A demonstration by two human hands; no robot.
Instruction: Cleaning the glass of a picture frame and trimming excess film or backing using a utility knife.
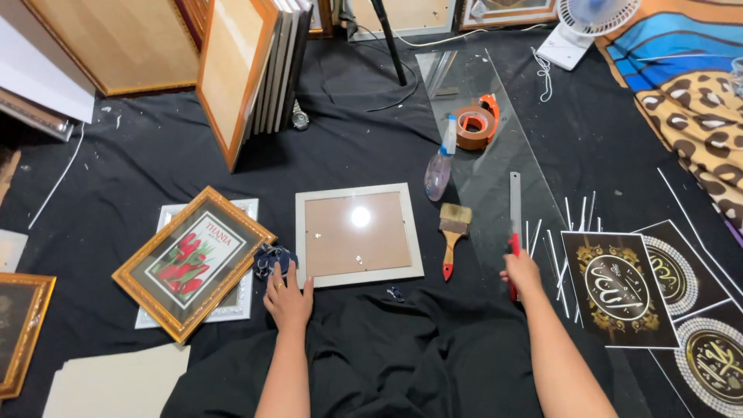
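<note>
- Basically one view to go on, the head camera looking down at a black cloth [155, 155] spread over the floor.
- We saw the left hand [288, 298] lying flat on the cloth, fingers spread and holding nothing, at the lower left corner of the white frame [359, 234].
- That frame lay flat in front of the person, brown backing inside, a light glare on its surface.
- A small dark patterned rag [272, 258] sat just beside the frame's left edge, right above the left hand.
- We saw the right hand [522, 272] clamped on the red handle of a long metal ruler-like tool [515, 224], blade pointing away from the person.
- The tool rested on a clear glass sheet [495, 162] running up the right side of the cloth.
- A paintbrush [453, 236] with a red handle lay between the frame and the tool, near both.
- A spray bottle [439, 166] and a roll of brown tape [474, 128] in an orange dispenser sat on the glass further up.
- Left of the frame: a gold frame [193, 262] with a red flower print, tilted over another white frame.
- Right of the right hand: dark prints with gold ornament [618, 288], with thin white strips [576, 220] above them.
- More frames leaned upright at the top left; a white fan [588, 23] stood at the top right.
</note>
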